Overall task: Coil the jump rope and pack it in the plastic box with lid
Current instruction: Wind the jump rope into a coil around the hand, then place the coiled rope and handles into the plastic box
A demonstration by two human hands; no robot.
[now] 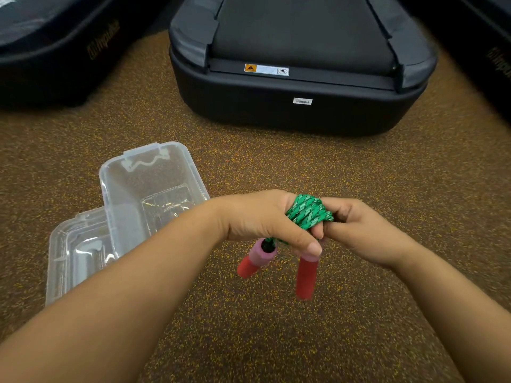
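Note:
The green jump rope (309, 212) is wound into a tight bundle between both hands, above the floor. My left hand (260, 217) wraps around the bundle from the left, and my right hand (359, 228) pinches its right side. Two red handles hang below the hands: one with a pink cap (255, 261) tilted left, the other (305, 276) pointing straight down. The clear plastic box (132, 194) stands open on the floor to the left of my hands. Its clear lid (77, 255) lies beside it, at its near left corner.
A black treadmill base (298, 106) sits on the speckled brown floor just beyond the hands. Two more dark machines flank it: one at the far left (55, 51), one at the far right (492, 51). Bare floor (276, 341) spreads below the hands.

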